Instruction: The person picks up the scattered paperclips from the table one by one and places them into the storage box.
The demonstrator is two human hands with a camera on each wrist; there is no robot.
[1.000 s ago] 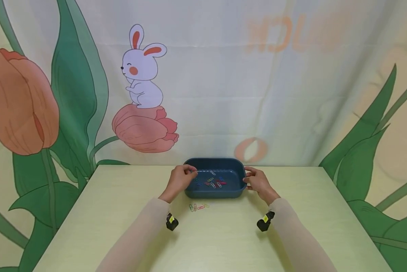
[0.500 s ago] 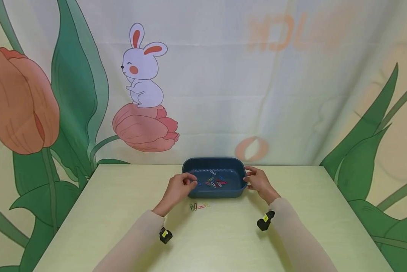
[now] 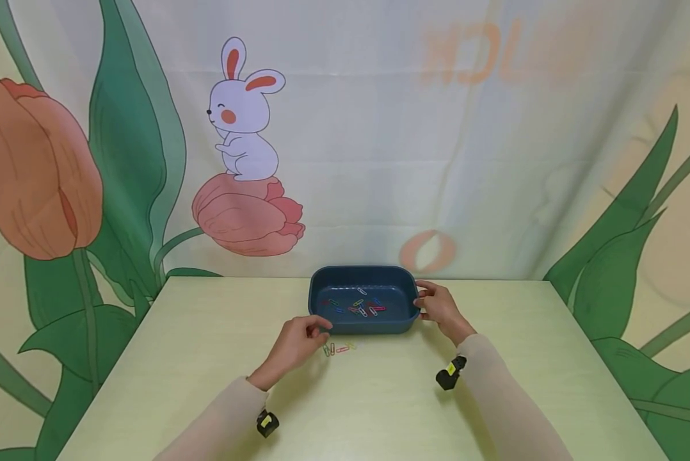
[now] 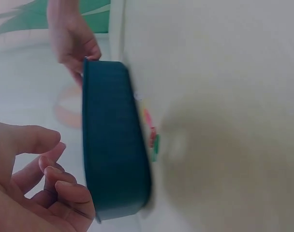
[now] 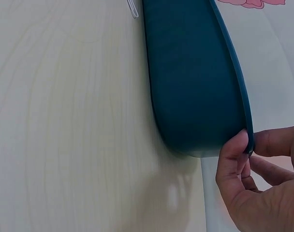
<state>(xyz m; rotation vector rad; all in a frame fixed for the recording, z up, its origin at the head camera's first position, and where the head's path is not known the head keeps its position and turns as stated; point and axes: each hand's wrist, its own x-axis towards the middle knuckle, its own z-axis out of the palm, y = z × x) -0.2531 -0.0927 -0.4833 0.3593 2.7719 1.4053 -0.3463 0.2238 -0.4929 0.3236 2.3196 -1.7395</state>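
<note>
A dark blue rectangular plastic bin [image 3: 374, 326] stands at the table's back edge, with several coloured paper clips [image 3: 363, 312] scattered on its floor. My right hand [image 3: 441, 312] pinches the bin's rim at its right end, thumb outside, as the right wrist view shows. Off the bin's front left corner hovers my left hand [image 3: 296, 342], its fingers loosely bent. In the left wrist view nothing shows between that hand's thumb and fingers. More paper clips, green [image 3: 326, 350], red [image 3: 332, 349], pink [image 3: 342, 349] and yellow [image 3: 351, 346], lie on the table before the bin.
The pale wooden table [image 3: 374, 410] extends in front of the bin and to both sides. A curtain [image 3: 356, 160] printed with a rabbit and tulips hangs right behind the table's back edge. Each wrist carries a small black camera [image 3: 451, 373].
My left hand has moved from over the bin's left side toward me, to near the clips on the table. Clips at the bin's left end now show. The right hand stays at the rim.
</note>
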